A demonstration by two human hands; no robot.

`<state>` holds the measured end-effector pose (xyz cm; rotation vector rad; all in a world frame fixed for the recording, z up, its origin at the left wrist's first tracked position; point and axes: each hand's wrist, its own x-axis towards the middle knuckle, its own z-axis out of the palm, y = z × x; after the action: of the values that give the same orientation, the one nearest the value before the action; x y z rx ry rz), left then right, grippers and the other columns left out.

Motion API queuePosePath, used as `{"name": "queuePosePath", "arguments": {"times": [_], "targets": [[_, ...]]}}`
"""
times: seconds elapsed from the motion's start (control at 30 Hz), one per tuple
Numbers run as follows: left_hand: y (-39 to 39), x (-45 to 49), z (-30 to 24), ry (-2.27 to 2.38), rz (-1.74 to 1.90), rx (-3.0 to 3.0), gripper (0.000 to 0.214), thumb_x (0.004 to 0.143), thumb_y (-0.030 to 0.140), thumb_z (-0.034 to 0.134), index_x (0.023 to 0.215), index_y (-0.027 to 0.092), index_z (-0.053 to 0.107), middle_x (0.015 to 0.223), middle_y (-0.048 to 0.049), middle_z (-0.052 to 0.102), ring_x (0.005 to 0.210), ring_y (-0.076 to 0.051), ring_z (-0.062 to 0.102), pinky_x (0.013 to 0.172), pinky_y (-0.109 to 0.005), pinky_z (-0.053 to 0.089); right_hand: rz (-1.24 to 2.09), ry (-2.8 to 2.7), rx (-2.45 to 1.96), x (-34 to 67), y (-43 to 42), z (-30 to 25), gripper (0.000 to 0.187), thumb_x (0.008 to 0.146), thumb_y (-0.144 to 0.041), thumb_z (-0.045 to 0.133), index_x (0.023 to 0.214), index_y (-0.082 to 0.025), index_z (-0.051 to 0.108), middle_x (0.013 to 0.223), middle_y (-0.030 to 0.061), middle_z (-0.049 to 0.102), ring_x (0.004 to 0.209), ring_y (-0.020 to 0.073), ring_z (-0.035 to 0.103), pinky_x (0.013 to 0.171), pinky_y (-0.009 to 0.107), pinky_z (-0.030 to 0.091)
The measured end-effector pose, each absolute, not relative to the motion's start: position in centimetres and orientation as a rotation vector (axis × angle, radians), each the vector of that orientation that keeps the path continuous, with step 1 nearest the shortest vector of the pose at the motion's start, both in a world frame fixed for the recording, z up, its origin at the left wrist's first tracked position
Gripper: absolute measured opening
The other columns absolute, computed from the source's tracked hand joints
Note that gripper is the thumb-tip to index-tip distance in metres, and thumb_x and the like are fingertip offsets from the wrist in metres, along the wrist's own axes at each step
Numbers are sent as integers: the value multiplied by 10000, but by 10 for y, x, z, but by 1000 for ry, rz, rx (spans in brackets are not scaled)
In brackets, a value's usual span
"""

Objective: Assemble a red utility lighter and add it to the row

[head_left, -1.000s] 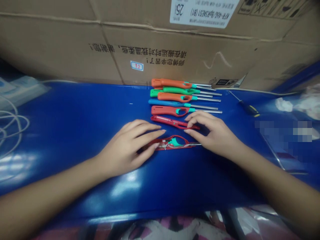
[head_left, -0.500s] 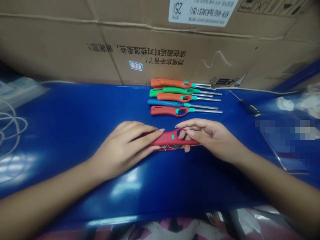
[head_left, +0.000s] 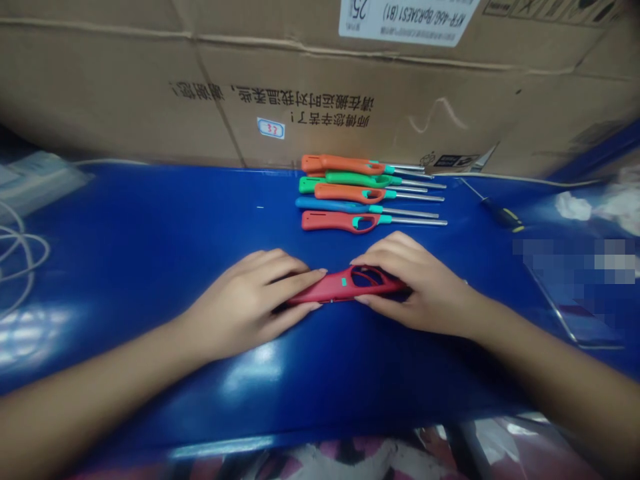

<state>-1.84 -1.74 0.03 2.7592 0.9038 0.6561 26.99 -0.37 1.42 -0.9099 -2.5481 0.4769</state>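
A red long-nosed lighter body (head_left: 340,287) lies on the blue table (head_left: 150,240) between both hands. My left hand (head_left: 250,307) closes over its left end, fingers pressed on the casing. My right hand (head_left: 415,283) grips the right end around the trigger opening. Its metal nozzle is hidden under my right hand. Behind it, a row of several finished lighters (head_left: 360,195) in orange, green, blue and red lies side by side, metal tubes pointing right.
A large cardboard box (head_left: 320,87) stands along the back of the table. A small screwdriver (head_left: 500,213) lies at the right rear. White cable loops (head_left: 15,257) sit at the left edge, crumpled plastic (head_left: 595,207) at the far right.
The red cover half that lay apart has been brought by my right hand onto the open half with the inner parts. Both hands now press the closed casing together.
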Motion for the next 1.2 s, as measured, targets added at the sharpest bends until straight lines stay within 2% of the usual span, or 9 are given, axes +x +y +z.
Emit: {"name": "queuePosePath", "arguments": {"times": [0.5,0.83,1.07,1.2], "targets": [[-17,-17,2,960,549,2770,317,947,319,611,1230,190,671,1112,-88,698,941,-218,619,812,-348,535,443,-2633,-1009,265,-5,5,303,905,-374,662,1163,-227,599,1152,70,645,1053,237,547,908,408,429],[-21,-16,6,982,547,2749,293,960,325,582,1194,191,695,1077,-92,697,937,-213,627,812,-332,534,488,-2601,-1012,263,-8,7,275,905,-357,665,1145,-236,603,1143,75,658,1066,251,566,923,426,445],[-23,-16,4,1011,527,2775,300,975,358,578,1203,203,695,1079,-83,689,939,-212,620,802,-332,535,525,-2580,-1048,263,-10,7,311,900,-349,682,1172,-223,598,1171,77,644,1103,247,578,973,445,473],[-24,-15,5,987,514,2945,295,969,334,576,1184,169,692,1042,-85,703,894,-220,634,737,-339,539,499,-2602,-1040,263,-11,7,408,931,-362,635,1300,-201,567,1211,107,635,1068,234,626,903,403,545]]}}
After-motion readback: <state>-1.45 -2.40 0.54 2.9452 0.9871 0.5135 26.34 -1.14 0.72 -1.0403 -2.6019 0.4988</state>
